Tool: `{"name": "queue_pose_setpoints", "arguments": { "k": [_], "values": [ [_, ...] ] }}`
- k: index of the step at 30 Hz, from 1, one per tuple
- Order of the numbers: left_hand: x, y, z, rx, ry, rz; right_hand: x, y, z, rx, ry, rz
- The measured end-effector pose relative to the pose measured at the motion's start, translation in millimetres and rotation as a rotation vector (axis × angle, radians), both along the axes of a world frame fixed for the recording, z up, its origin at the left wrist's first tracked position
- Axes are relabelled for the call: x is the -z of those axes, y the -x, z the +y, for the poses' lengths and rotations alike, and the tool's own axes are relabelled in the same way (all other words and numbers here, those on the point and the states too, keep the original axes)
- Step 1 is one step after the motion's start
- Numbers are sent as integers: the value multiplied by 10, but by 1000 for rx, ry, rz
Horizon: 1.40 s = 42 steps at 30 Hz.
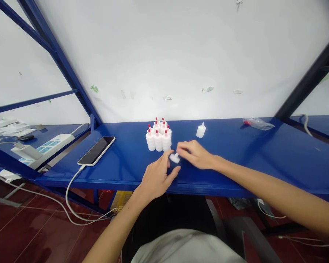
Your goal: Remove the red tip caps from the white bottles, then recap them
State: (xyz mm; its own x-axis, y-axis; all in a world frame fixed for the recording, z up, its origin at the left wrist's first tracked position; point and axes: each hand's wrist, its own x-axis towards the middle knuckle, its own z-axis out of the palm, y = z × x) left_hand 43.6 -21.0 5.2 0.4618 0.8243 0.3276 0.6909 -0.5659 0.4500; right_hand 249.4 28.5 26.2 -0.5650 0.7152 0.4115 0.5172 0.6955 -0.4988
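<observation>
Centre: capped bottles (158, 141) grouped, done. Right hand (196, 154) pinches held bottle (174, 158) at tip; left hand (157, 176) curled alongside, grip unclear. Right of centre: uncapped bottle (200, 130) left.

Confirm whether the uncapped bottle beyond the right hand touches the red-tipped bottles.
Apart: the head view plainly shows blue table between the uncapped bottle and the red-tipped bottles.
</observation>
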Motion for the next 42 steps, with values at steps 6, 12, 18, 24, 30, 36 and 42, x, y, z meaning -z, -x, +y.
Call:
{"name": "queue_pose_setpoints", "arguments": {
  "k": [6,12,18,24,30,36,42],
  "values": [
    [-176,-8,231,-141,72,-239,-276,-700,445,752,-276,104],
    [-289,-106,513,-267,-11,-88,-261,-993,690,925,-194,-150],
    [-298,-202,629,-360,-128,67,-176,-888,708,908,-146,-246],
    [-294,-204,507,-301,-213,34,-240,-942,654,878,-6,-313],
    [-200,-4,312,-181,-347,-97,-170,-929,648,723,153,-294],
    [-96,-22,227,-77,-102,-351,-132,-828,589,737,37,-340],
    [-248,-5,162,361,272,-168,-114,-473,345,370,-99,-292]
  ]
}}
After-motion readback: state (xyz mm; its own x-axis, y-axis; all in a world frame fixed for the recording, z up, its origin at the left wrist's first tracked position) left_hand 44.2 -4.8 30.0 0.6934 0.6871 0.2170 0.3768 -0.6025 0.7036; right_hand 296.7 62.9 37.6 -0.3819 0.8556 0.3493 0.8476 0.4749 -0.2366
